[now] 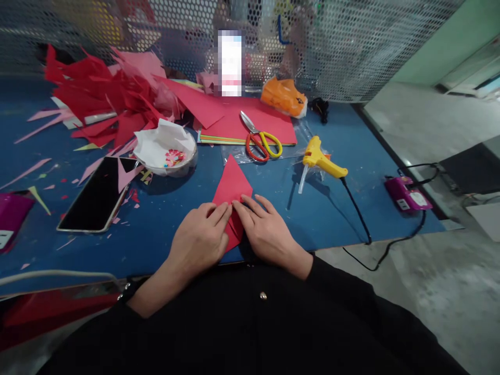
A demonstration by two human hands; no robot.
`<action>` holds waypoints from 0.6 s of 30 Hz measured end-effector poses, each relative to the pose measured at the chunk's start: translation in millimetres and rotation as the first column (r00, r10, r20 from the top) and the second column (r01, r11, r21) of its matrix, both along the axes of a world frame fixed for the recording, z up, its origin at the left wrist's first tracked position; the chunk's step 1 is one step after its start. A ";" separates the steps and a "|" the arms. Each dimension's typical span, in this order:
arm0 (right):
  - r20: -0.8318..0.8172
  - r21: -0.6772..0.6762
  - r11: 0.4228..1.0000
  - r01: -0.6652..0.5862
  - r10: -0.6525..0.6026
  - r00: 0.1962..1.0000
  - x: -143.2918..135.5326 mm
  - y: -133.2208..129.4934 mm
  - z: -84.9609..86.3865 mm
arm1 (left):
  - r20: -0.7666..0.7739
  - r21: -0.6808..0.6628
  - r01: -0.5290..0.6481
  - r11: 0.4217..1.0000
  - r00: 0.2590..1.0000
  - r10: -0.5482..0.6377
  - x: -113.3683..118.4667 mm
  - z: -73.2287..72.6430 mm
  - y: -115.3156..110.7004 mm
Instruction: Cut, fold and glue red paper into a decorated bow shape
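A folded sheet of red paper point(233, 179) lies on the blue table close to my body, its pointed end facing away from me. My left hand point(201, 234) presses its fingertips on the paper's left side, fingers close together. From the right, my right hand point(267, 232) holds the paper with its index fingertip near the middle, the other fingers slightly apart. Both sets of fingertips almost meet over the fold. My hands cover part of the paper's lower half. Beyond its tip, scissors point(261, 140) with red and yellow handles rest on a stack of coloured paper point(250, 117).
Red and pink paper scraps point(113, 94) pile up at the back left. Nearby are a paper-lined bowl point(166, 148) and a dark phone point(96, 195). To the right lie a yellow glue gun point(324, 159), an orange packet point(284, 97) and a purple power socket point(408, 194) with cords.
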State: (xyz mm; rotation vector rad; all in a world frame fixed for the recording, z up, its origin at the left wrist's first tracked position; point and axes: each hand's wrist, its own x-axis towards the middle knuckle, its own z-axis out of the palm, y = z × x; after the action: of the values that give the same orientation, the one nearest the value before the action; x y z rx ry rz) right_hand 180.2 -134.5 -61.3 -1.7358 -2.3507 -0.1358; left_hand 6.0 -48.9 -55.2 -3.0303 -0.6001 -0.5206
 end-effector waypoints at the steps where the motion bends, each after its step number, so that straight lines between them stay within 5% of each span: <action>1: 0.008 0.002 1.000 0.017 -0.017 1.000 -1.2 -0.7 -0.4 | -0.006 0.000 -0.002 1.000 1.000 0.002 0.1 0.2 -0.2; 15: -0.097 0.045 0.931 0.363 -0.357 0.929 -4.6 -8.9 -4.1 | -0.032 0.041 -0.020 0.999 0.999 0.021 -0.5 0.7 -1.7; 18: -0.148 0.074 0.942 0.328 -0.315 0.938 -2.6 -9.6 -1.6 | -0.032 0.028 -0.014 1.000 0.999 0.015 -0.4 -0.6 -0.8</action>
State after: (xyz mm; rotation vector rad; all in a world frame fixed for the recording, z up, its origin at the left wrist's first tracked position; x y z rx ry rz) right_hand 177.6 -144.1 -62.9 -2.0005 -1.9189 -0.1761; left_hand 5.6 -49.6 -55.8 -3.0002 -0.6073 -0.4744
